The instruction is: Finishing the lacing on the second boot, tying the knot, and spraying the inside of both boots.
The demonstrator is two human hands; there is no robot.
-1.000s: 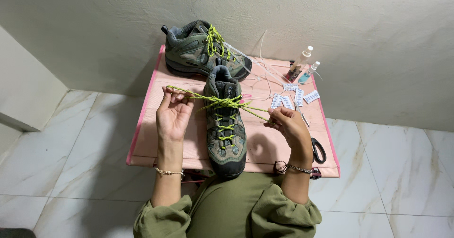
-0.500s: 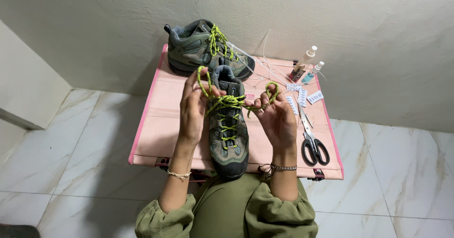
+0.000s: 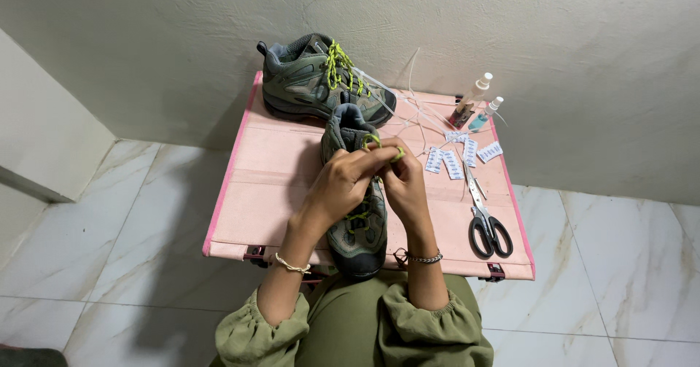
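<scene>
Whereas earlier they stretched the laces apart, the left hand [image 3: 341, 185] and right hand [image 3: 403, 181] now meet, fingers pinching the yellow-green lace [image 3: 372, 142] over the near shoe [image 3: 356, 214] at the front edge of the pink tabletop [image 3: 270, 185], which stands on a marble floor [image 3: 109, 265] against a pale wall [image 3: 547, 39].

Left hand [image 3: 341, 186] and right hand [image 3: 402, 185] cover mid-part of near shoe [image 3: 357, 228]; knot of green lace [image 3: 373, 141] hidden under fingers. White tags [image 3: 461, 157]: print too small to tell. Torso cut by bottom edge.

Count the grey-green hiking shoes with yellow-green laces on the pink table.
2. One grey-green hiking shoe lies at the pink table's far edge; the other shoe sits nearer, partly covered by both hands.
</scene>
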